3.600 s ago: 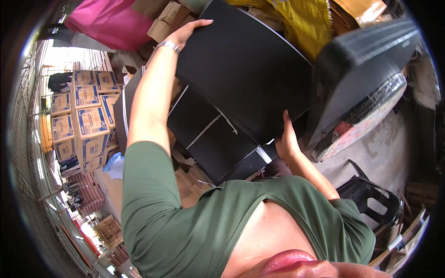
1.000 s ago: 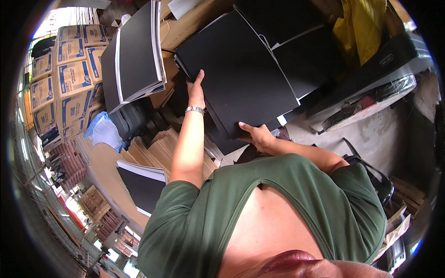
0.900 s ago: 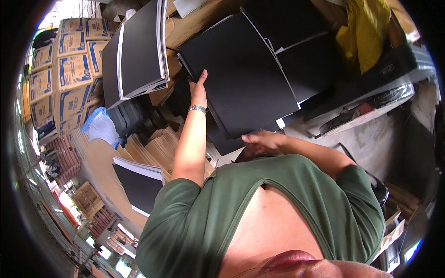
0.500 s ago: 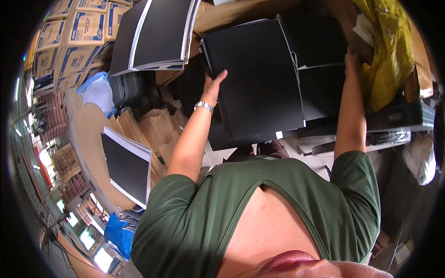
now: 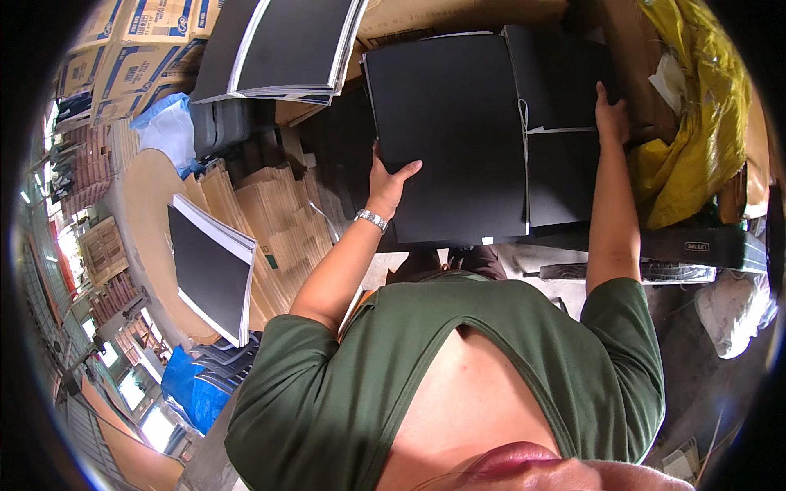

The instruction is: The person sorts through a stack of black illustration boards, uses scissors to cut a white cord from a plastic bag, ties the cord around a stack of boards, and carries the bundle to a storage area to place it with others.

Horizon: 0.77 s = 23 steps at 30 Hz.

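Note:
A wide stack of large black sheets (image 5: 446, 139) lies in front of me. A thin white string (image 5: 522, 123) with a loop runs down it, and a second strand crosses the right part. My left hand (image 5: 391, 184) clasps the left edge, thumb on top and its other fingers partly hidden at the side. At the right edge of the stack, my right hand (image 5: 612, 121) is pressed against the side, fingers pointing away from me. What lies under the stack is mostly hidden.
More black sheets with white edges (image 5: 291, 49) are piled at the back left, others (image 5: 214, 262) on a round tan board (image 5: 147, 221). Flattened cardboard (image 5: 274, 229) stands beside it. A yellow sack (image 5: 696, 106) and a black case (image 5: 696, 245) lie right; cartons (image 5: 151, 53) rise far left.
The stack has straightened and come slightly nearer to me on its left side. My left hand has moved nearer with it; both hands stay at its edges. The whole view has shifted a little.

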Tool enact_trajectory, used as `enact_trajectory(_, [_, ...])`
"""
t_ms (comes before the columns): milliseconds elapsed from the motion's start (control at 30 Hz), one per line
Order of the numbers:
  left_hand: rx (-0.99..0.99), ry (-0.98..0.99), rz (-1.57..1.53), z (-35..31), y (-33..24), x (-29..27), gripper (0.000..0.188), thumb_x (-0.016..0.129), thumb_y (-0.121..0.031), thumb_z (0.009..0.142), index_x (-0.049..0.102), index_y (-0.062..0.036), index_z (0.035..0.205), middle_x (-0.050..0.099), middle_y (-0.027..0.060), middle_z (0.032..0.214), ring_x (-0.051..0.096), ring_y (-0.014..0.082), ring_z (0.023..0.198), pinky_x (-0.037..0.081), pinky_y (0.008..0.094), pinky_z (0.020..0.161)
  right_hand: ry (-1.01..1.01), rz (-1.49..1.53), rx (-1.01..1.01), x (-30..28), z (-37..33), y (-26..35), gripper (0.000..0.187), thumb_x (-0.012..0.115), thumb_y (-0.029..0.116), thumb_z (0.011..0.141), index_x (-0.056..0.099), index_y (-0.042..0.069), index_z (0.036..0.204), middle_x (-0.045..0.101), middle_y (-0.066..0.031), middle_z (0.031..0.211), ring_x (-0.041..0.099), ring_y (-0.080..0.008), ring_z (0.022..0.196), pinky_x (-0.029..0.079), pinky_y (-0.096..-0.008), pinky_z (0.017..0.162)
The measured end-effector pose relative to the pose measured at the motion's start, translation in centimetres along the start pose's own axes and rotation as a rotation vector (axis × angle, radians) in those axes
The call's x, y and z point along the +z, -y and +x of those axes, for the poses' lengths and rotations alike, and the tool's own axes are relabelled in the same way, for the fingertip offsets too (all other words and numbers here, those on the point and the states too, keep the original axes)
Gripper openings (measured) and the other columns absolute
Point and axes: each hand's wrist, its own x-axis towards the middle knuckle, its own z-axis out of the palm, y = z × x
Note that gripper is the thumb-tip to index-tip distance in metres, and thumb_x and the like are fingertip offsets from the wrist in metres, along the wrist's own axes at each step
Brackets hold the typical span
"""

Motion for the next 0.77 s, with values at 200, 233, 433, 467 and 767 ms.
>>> enact_trajectory(200, [0.012,0.003,-0.027,0.0,0.3,-0.7,0.089,0.083,-0.022,0.068,0.033,0.0009,0.139,0.051,0.0159,0.130,0.050,0.0240,0.121,0.038,0.0337,0.102,-0.466,0.165,-0.488,-1.3,-11.2,5.0,0.087,0.040,0.071,0.085,0.027,0.011,0.148,0.024,-0.0176,0.153,0.020,-0.0418,0.140,0.009,-0.0643,0.108])
enact_trajectory(233, [-0.010,0.001,-0.075,0.0,1.1,-1.0,0.090,0.082,-0.023,0.069,0.031,0.0015,0.139,0.049,0.0164,0.133,0.048,0.0244,0.123,0.038,0.0338,0.103,-0.540,0.147,-0.591,-1.1,-14.9,6.5,0.085,0.039,0.069,0.087,0.027,0.012,0.148,0.024,-0.0176,0.153,0.020,-0.0426,0.140,0.010,-0.0642,0.108])
enact_trajectory(433, [-0.047,-0.003,-0.217,-0.6,3.0,-5.7,0.091,0.070,-0.040,0.082,0.022,0.0027,0.146,0.034,0.0197,0.147,0.037,0.0258,0.134,0.027,0.0341,0.111,-0.219,-0.321,-0.848,5.9,-20.0,6.5,0.073,0.037,0.061,0.092,0.029,0.013,0.147,0.026,-0.0159,0.152,0.022,-0.0335,0.141,0.018,-0.0582,0.111])
enact_trajectory(467, [-0.035,0.030,-0.237,-1.7,1.1,-6.5,0.085,0.064,-0.045,0.085,0.026,0.0012,0.145,0.035,0.0192,0.146,0.035,0.0251,0.135,0.025,0.0361,0.111,-0.283,-0.350,-0.866,6.5,-18.5,5.0,0.073,0.035,0.062,0.093,0.029,0.013,0.147,0.026,-0.0148,0.153,0.022,-0.0345,0.141,0.020,-0.0581,0.110])
enact_trajectory(767, [-0.141,-0.782,-1.135,-16.1,12.3,-31.6,0.086,0.052,-0.060,0.085,0.021,-0.0096,0.148,0.027,0.0137,0.150,0.028,0.0321,0.135,0.026,0.0484,0.110,0.174,0.397,-1.245,7.1,-33.3,14.4,0.046,0.063,0.028,0.090,0.053,0.004,0.128,0.041,-0.0182,0.141,0.035,-0.0424,0.131,0.029,-0.0490,0.109])
